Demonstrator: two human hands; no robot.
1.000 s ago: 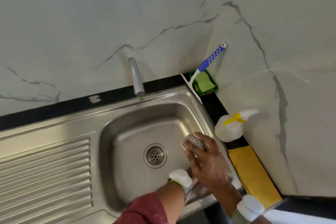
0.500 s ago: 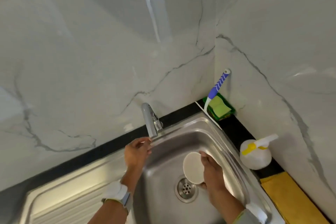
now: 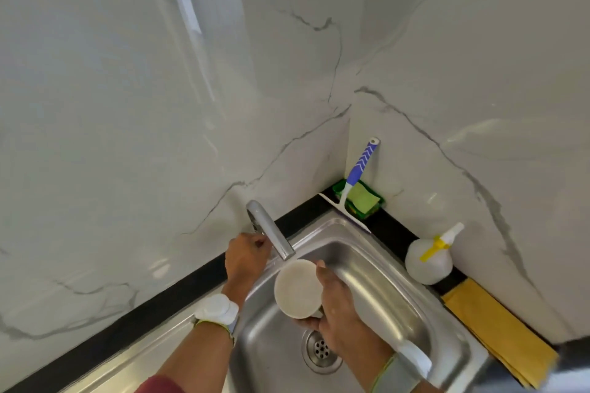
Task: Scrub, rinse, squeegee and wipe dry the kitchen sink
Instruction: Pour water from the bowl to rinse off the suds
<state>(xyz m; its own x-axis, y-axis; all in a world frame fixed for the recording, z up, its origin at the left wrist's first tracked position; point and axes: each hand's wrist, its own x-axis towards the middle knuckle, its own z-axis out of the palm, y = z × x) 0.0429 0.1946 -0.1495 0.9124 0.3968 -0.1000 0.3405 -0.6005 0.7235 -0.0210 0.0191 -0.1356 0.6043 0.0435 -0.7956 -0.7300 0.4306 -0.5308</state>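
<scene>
The steel sink [image 3: 384, 265] fills the lower middle, with its drain [image 3: 321, 349] near the bottom. My right hand [image 3: 340, 309] grips a round whitish scrub pad [image 3: 298, 289] and holds it, flat face up, just under the mouth of the tap spout [image 3: 271, 233]. My left hand [image 3: 247, 257] is at the base of the tap, fingers curled round the tap handle, which is mostly hidden. No water shows.
A blue-handled squeegee [image 3: 356, 179] leans in the wall corner over a green sponge holder [image 3: 364, 199]. A white spray bottle [image 3: 429, 260] and a folded yellow cloth [image 3: 498, 335] lie on the black counter to the right. The drainboard lies at lower left.
My right hand has raised the pad from over the drain up under the spout. My left hand has gone from inside the basin to the tap handle and closed on it.
</scene>
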